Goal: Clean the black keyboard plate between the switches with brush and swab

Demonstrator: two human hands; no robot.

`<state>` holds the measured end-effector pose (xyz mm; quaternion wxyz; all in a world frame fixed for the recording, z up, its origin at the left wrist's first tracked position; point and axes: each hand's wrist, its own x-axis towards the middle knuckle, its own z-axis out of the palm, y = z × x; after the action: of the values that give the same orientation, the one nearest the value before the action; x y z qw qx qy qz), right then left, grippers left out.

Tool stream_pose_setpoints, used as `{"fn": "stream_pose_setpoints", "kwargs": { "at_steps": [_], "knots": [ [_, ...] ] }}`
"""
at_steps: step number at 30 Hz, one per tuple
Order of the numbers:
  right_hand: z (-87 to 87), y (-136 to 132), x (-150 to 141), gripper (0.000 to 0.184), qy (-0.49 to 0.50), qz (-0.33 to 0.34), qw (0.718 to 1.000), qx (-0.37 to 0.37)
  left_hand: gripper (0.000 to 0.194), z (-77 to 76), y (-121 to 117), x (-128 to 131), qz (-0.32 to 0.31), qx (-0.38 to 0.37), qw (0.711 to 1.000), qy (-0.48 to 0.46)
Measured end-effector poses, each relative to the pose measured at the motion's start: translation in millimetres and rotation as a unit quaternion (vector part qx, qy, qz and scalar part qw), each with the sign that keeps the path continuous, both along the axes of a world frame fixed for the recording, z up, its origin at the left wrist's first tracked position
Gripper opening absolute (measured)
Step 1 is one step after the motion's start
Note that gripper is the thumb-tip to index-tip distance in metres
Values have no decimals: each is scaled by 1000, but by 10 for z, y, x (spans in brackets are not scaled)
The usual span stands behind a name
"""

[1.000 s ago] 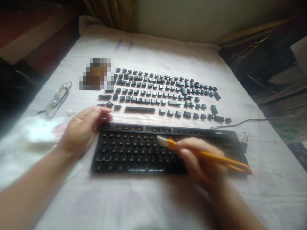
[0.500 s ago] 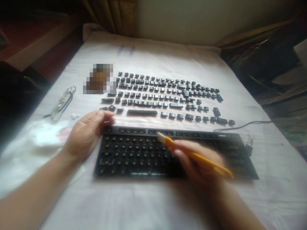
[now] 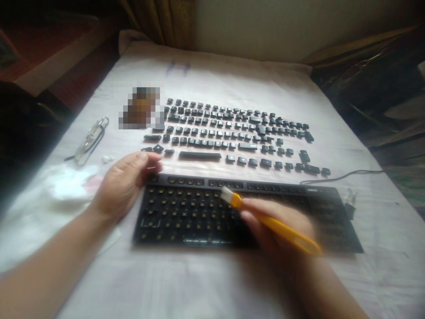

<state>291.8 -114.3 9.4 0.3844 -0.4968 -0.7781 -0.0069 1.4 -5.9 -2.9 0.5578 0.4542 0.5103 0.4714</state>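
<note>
A black keyboard (image 3: 195, 217) with its keycaps off lies in front of me, its bare key sockets showing. My right hand (image 3: 279, 221) grips a brush (image 3: 282, 232) with a yellow handle and pale bristles. The bristle end is over the upper middle rows of the sockets; whether it touches them I cannot tell. At the keyboard's upper left corner, my left hand (image 3: 124, 181) has its fingers curled round the edge. Beyond the keyboard, the loose black keycaps (image 3: 229, 135) are laid out in rows, with the long space bar (image 3: 199, 155) nearest.
Eyeglasses (image 3: 89, 141) lie at the left, near a crumpled white cloth (image 3: 68, 188). A pixelated patch hides something behind the keycaps' left end. A thin black cable (image 3: 341, 176) runs off to the right. Everything rests on a pale sheet (image 3: 232, 71).
The whole view has shifted slightly, so things appear a little farther right. The brush's bristles are marginally lower over the sockets. My left hand keeps its place at the keyboard's corner.
</note>
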Motion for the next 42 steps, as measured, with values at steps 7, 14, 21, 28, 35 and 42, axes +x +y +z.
{"fn": "stream_pose_setpoints", "kwargs": {
  "at_steps": [7,14,21,28,35,42],
  "knots": [
    [-25,-23,-24,13,-18,15,1000,-20,24,7,-7,-7,4,-3,1000,0],
    [36,-42,-38,12,-2,50,997,-55,21,-14,-1,-22,-13,0,1000,1],
    [257,41,-40,13,-5,115,990,-84,23,-14,-2,-32,-12,0,1000,11],
    [279,-33,-37,18,-4,123,984,-128,22,6,-16,-27,-5,-24,1000,-11],
    [292,-30,-13,15,27,91,990,-103,21,-10,-15,-54,-7,-30,999,-17],
    [254,-57,-26,17,41,120,981,-149,21,-14,-13,-44,-8,-27,999,-20]
  ]
}}
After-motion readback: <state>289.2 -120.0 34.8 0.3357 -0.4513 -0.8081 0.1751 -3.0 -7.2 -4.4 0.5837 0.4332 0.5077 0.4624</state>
